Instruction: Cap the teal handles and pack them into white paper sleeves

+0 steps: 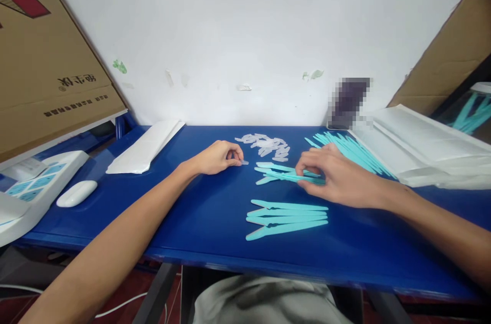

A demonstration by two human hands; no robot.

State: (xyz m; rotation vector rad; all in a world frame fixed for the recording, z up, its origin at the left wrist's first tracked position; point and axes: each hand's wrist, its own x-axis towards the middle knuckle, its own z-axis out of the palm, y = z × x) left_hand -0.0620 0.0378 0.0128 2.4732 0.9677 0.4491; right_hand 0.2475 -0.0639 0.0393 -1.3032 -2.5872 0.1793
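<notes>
My left hand [219, 157] rests on the blue table [199, 222], fingers curled and pinching a small clear plastic cap [244, 162]. My right hand [333, 176] is closed on a teal plastic handle [303, 178] lying among a few others [274, 169]. Just beyond my left hand lies a heap of clear caps [266, 145]. A neat row of teal handles [286, 217] sits nearer the front edge. A larger pile of teal handles [351, 153] lies behind my right hand.
White paper packets [425, 147] are stacked at the right, another white packet [148, 147] at the left. A white mouse [76, 193] and a white device [26, 188] sit far left. Cardboard boxes [46, 58] lean on both sides.
</notes>
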